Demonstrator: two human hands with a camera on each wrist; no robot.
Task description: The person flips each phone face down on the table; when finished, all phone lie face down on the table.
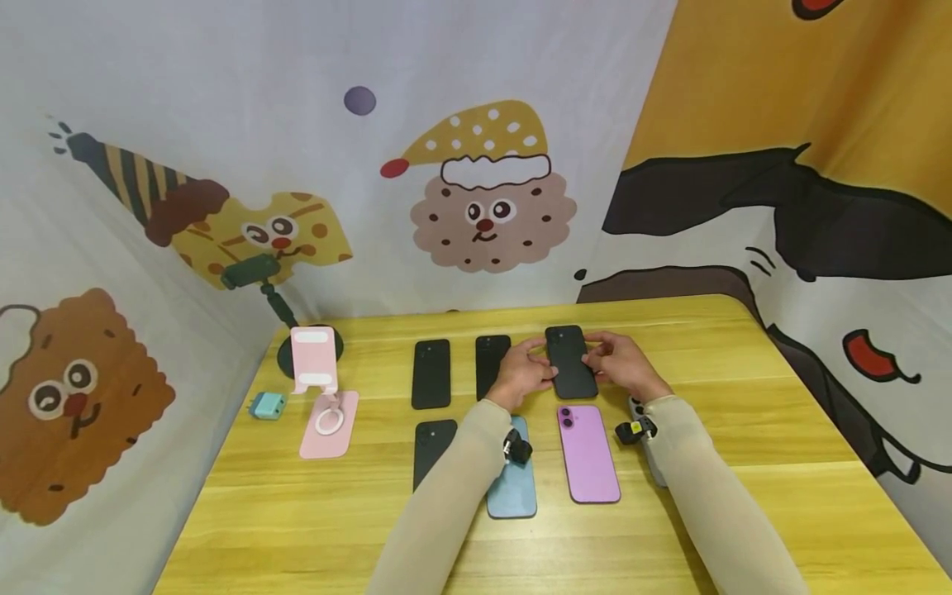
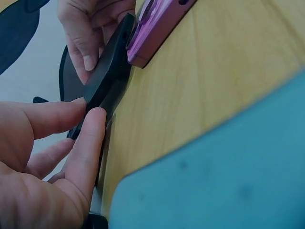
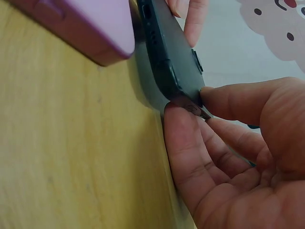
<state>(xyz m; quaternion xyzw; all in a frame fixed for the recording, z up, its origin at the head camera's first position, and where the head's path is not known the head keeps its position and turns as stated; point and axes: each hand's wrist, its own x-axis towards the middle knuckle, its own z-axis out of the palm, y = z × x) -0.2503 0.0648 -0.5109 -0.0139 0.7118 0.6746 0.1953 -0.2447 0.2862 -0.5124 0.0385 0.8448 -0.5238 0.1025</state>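
Note:
A black smartphone (image 1: 570, 361) lies back side up between both hands near the far edge of the table. My left hand (image 1: 522, 372) pinches its left edge, thumb on the back and a finger at the underside. My right hand (image 1: 625, 362) grips the opposite edge the same way. In the right wrist view, the phone (image 3: 178, 57) looks slightly raised off the wood, its port end facing the camera. Close in front lies a purple phone (image 1: 590, 454). Another black phone (image 1: 489, 359) is just left of my left hand. A blue phone (image 1: 511, 494) lies partly beneath my left wrist.
More black phones (image 1: 431, 373) lie to the left, one partly covered by my left sleeve. A pale phone (image 1: 658, 469) is mostly hidden under my right forearm. Farther left stand a pink phone stand (image 1: 314, 355), a turquoise charger plug (image 1: 267, 405) and a dark green stand (image 1: 278, 306).

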